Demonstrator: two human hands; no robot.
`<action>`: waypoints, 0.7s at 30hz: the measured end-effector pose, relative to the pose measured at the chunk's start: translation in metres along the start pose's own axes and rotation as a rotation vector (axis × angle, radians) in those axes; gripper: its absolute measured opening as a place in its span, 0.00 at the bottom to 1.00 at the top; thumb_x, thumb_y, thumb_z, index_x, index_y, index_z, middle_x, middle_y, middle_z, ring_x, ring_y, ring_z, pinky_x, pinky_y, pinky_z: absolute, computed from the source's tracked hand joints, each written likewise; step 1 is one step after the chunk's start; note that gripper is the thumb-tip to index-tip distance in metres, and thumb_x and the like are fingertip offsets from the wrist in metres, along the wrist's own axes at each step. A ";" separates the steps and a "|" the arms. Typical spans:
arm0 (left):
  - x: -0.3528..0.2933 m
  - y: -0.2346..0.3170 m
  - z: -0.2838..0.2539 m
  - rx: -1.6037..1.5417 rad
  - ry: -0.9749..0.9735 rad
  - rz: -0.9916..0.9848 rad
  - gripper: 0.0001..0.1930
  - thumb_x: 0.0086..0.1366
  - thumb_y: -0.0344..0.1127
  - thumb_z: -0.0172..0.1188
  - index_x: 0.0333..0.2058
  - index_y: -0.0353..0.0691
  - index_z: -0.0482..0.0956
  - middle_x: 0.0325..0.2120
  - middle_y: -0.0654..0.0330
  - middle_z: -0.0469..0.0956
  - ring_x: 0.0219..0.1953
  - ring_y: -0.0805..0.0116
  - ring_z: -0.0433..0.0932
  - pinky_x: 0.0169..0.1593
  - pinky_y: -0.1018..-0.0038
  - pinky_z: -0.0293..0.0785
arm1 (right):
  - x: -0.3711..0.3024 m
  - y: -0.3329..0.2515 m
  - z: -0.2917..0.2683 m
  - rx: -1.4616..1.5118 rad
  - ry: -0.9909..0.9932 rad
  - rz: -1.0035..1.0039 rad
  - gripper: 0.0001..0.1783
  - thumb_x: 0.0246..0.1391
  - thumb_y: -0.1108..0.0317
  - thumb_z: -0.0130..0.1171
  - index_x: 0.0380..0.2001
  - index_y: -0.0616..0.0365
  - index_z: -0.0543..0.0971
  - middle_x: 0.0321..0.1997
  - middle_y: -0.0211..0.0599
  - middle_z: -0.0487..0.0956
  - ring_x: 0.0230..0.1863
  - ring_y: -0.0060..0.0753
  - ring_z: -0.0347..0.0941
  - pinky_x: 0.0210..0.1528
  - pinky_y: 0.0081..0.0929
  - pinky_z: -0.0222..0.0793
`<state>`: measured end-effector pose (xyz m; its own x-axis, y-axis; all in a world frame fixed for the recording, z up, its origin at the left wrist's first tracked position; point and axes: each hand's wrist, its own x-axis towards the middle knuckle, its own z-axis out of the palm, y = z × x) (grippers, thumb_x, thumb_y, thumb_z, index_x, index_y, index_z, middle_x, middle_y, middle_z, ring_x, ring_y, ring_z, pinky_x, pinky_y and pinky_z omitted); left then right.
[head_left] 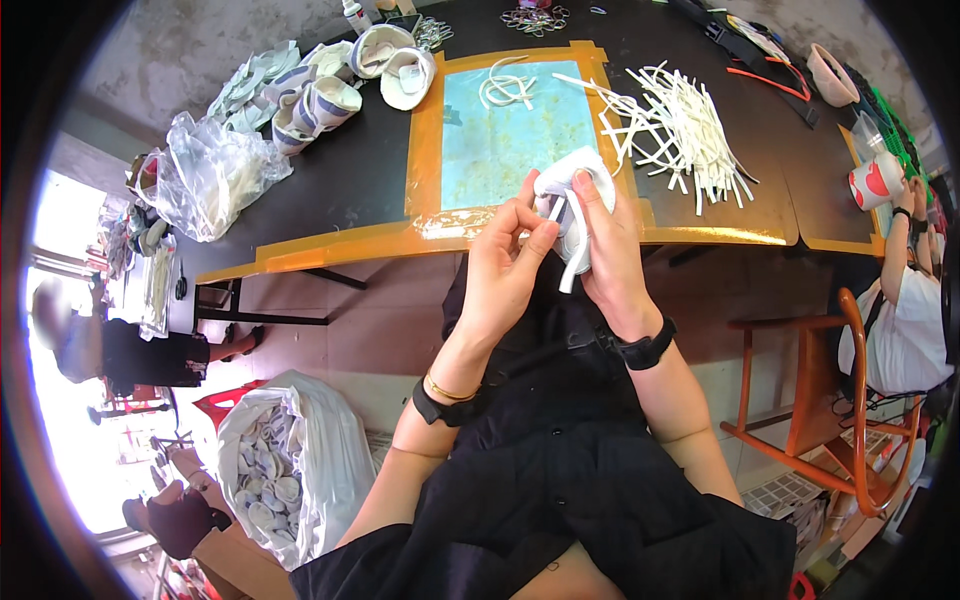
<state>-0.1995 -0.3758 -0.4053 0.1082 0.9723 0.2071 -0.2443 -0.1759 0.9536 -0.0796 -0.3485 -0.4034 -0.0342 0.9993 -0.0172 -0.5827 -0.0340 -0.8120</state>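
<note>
Just past the near table edge, my right hand [615, 250] grips a small white cup-shaped fabric piece [580, 165], with the thumb pressed on its outside. My left hand [505, 262] is closed in a pinch at the piece's opening, on a narrow white strip [574, 262] that runs out of it and hangs down between my hands. The inside of the piece is partly hidden by my fingers. On the table to the right lies a heap of similar white strips [690, 135]. A few more loose strips [508, 90] rest on the blue-green mat [480, 150].
Left on the dark table [350, 180] are white-and-blue fabric cups [408, 78], flat grey pieces [250, 85] and a clear plastic bag [220, 175]. A white sack [340, 430] of fabric pieces stands on the floor. At right are a wooden chair [800, 400] and a person holding a bottle [875, 180].
</note>
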 end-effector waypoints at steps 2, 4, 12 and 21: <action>0.001 0.002 -0.005 -0.046 -0.030 -0.018 0.02 0.63 0.25 0.53 0.31 0.36 0.69 0.63 0.37 0.48 0.65 0.64 0.50 0.55 0.77 0.58 | -0.001 -0.003 0.000 0.109 -0.038 0.074 0.14 0.62 0.62 0.48 0.44 0.61 0.71 0.37 0.31 0.75 0.36 0.18 0.71 0.37 0.18 0.67; 0.002 0.004 -0.008 -0.187 -0.092 0.007 0.03 0.63 0.26 0.53 0.31 0.37 0.69 0.63 0.39 0.48 0.65 0.65 0.50 0.57 0.75 0.57 | -0.002 -0.008 0.000 0.156 -0.067 0.117 0.14 0.62 0.61 0.48 0.44 0.61 0.70 0.38 0.31 0.75 0.36 0.18 0.71 0.38 0.19 0.67; 0.013 0.012 -0.014 0.146 -0.024 -0.046 0.14 0.70 0.38 0.44 0.43 0.34 0.74 0.58 0.47 0.63 0.59 0.64 0.61 0.58 0.70 0.59 | 0.003 0.001 0.001 -0.061 0.069 -0.048 0.19 0.61 0.57 0.49 0.47 0.62 0.70 0.40 0.34 0.76 0.41 0.20 0.71 0.41 0.20 0.68; 0.007 0.035 -0.008 0.474 0.036 -0.048 0.13 0.67 0.38 0.51 0.32 0.33 0.75 0.25 0.63 0.77 0.29 0.79 0.73 0.35 0.81 0.68 | 0.014 -0.005 -0.011 -0.091 0.007 -0.077 0.19 0.61 0.57 0.49 0.45 0.62 0.71 0.41 0.35 0.76 0.41 0.21 0.72 0.43 0.21 0.68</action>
<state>-0.2153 -0.3737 -0.3725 0.0733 0.9843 0.1608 0.2279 -0.1735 0.9581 -0.0684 -0.3341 -0.4059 0.0138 0.9990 0.0433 -0.5076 0.0443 -0.8605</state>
